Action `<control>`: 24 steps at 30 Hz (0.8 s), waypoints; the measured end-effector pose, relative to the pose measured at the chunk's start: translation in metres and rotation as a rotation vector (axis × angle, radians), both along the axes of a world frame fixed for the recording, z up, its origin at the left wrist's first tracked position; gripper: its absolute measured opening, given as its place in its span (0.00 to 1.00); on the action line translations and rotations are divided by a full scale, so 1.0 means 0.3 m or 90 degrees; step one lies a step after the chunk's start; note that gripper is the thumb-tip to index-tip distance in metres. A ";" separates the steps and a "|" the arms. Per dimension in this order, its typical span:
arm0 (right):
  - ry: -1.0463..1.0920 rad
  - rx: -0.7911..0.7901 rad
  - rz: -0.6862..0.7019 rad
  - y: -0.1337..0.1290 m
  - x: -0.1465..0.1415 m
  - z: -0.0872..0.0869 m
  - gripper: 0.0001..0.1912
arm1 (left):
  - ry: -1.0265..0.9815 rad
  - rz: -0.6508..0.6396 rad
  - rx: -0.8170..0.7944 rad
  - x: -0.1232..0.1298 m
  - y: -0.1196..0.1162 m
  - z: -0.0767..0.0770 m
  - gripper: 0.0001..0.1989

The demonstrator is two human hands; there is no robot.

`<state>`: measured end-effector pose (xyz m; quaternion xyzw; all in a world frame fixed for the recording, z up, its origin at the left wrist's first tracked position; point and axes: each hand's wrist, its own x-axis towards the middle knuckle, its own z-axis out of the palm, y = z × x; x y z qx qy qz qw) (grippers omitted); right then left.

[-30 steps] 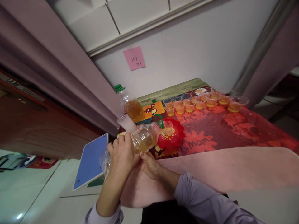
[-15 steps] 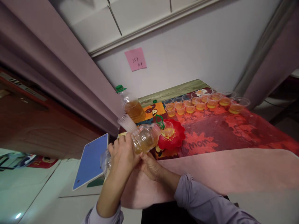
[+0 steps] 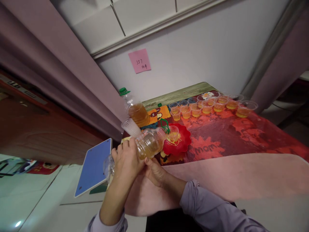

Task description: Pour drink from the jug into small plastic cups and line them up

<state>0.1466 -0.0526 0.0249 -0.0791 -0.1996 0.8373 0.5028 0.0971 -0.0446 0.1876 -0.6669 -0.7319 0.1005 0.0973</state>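
Pink trim runs along the near edge of the table [image 3: 241, 170]. By its left end, the right hand [image 3: 156, 172] sets its thumb at the underside of a tilted bottle [image 3: 151, 143], other fingers hidden; the left hand [image 3: 126, 158] wraps close-set fingers over it. Both match half a second ago. Its mouth points at a cup [image 3: 174, 133] on a red plate [image 3: 185, 145]. Partly filled cups [image 3: 207, 106] line the far edge.

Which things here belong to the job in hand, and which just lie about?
In use: tilted bottle, held in left hand, right hand touching; cup at its mouth; red dish beneath; likely the cup rows.
Not in use: pink note; blue board; green cap; apparently the upright bottle.
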 end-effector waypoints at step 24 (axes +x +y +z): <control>-0.436 0.243 -0.392 0.019 0.063 -0.028 0.36 | -0.817 -0.016 0.525 -0.314 0.013 -0.506 0.43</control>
